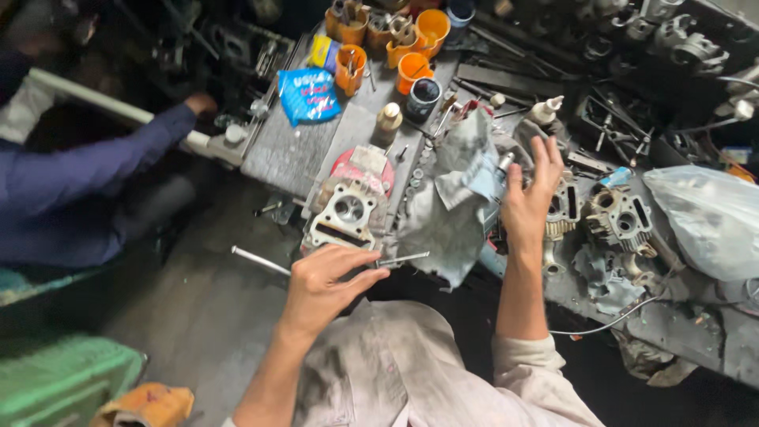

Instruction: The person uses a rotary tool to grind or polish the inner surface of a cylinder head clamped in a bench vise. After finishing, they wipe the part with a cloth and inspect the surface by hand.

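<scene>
My left hand pinches a thin metal rod just beside the cylinder head, while my right hand hovers, fingers spread, near the grey rag.

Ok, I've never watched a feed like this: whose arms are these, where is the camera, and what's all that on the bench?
There is one picture, from a camera worn on the person's head, looking down at a cluttered grey workbench. The two bare arms rising from the bottom belong to the wearer. The left hand pinches a thin metal rod at the bench edge. The right hand is raised, fingers spread, and holds nothing. Between them lie a grey metal engine cylinder head and a crumpled grey rag. Further back stand orange plastic cups with small parts and a blue plastic packet. The blue-sleeved arm on the left belongs to another person.
</scene>
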